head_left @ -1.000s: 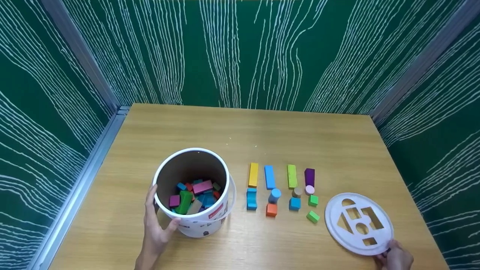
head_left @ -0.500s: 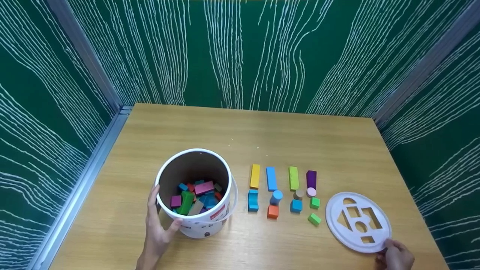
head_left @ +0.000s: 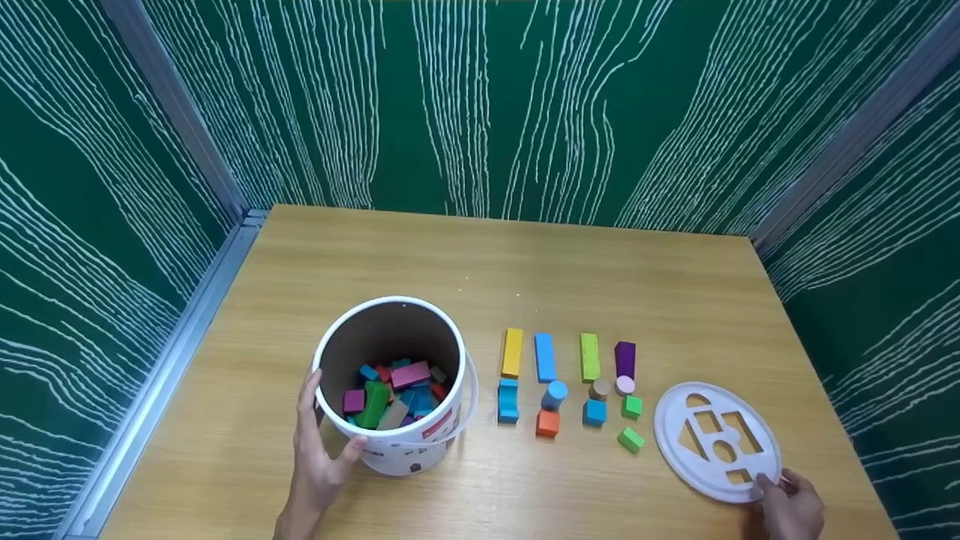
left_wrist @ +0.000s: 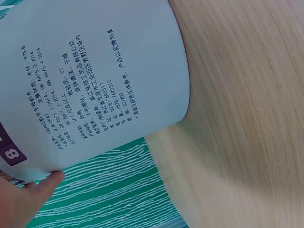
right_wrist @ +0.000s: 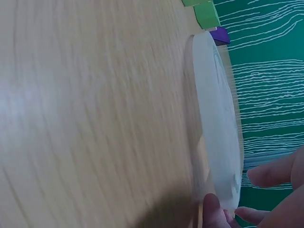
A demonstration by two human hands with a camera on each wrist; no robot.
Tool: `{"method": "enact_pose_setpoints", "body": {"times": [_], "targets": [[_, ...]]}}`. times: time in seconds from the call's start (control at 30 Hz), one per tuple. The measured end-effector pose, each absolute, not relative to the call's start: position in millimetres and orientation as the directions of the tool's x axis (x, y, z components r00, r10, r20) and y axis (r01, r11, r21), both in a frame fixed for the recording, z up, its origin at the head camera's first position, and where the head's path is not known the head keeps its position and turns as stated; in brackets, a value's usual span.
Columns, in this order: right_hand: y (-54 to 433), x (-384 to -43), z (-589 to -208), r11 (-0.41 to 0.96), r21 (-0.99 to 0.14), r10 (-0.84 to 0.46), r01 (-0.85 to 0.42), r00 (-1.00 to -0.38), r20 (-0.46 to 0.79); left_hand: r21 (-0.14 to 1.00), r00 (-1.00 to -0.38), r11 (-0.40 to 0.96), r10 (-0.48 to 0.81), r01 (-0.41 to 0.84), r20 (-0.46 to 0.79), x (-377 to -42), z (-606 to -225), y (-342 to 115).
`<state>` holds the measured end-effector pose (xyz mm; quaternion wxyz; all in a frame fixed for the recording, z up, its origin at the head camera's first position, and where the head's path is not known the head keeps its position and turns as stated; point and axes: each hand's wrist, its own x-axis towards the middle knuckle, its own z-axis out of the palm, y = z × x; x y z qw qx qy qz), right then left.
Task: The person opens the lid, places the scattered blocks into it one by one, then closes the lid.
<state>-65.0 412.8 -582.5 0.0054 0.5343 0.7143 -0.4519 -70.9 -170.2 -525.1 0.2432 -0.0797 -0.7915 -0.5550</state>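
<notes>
A white toy-block bucket [head_left: 394, 455] stands on the wooden table, its top uncovered. My left hand [head_left: 315, 469] grips its left side near the rim, thumb in front. Assorted coloured blocks [head_left: 409, 374] lie inside. At the lower right is a round white lid [head_left: 673, 416] with cut-out shapes. My right hand [head_left: 795, 508] pinches the lid's near edge. In the right wrist view the lid [right_wrist: 216, 128] appears edge-on, a shadow beneath it, with fingertips at its lower end and one finger held off it. Printed text covers the bucket [left_wrist: 95, 71] in the left wrist view.
Between bucket and lid, several blocks stand or lie in rough rows, among them a yellow block [head_left: 512, 352], a blue cylinder [head_left: 554, 394], an orange cube [head_left: 547, 422] and a purple block [head_left: 625, 361]. The bucket's handle [head_left: 472, 397] hangs on its right. Green patterned walls surround the table.
My right hand has shifted its fingers at the lid's near edge, and the lid has turned or tilted slightly. My left hand keeps its hold on the bucket. The head view has shifted a little.
</notes>
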Motion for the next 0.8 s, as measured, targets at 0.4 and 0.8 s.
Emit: {"method": "enact_pose_setpoints", "body": {"times": [0.4, 0.8], "targets": [[409.1, -66.6, -577.6, -0.035, -0.675, 0.751, 0.737, -0.426, -0.504, 0.854, -0.882, 0.370, -0.154, 0.366, 0.445, -69.8, -524.3, -168.9], [399.3, -57.0, -564.8, 0.214, -0.649, 0.736, 0.730, -0.557, -0.384, 0.843, -0.869, 0.368, -0.150, 0.393, 0.471, -68.5, -523.8, -167.4]]}}
